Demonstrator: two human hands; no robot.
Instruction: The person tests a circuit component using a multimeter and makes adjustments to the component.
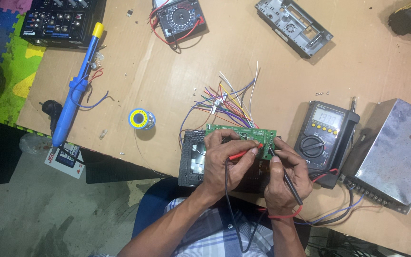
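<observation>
On green circuit board (241, 133), am pinching red probe (244, 153) in left hand (227, 164); right hand (285, 178) gripping black probe (286, 178), tips touching board beside digital multimeter (324, 138).

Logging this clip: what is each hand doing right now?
Left hand: closed on the red probe, tip on the green circuit board.
Right hand: closed on the black probe.

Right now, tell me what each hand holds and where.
Left hand: red probe, held along its shaft. Right hand: black probe, gripped mid-shaft, tip on the green circuit board.
</observation>
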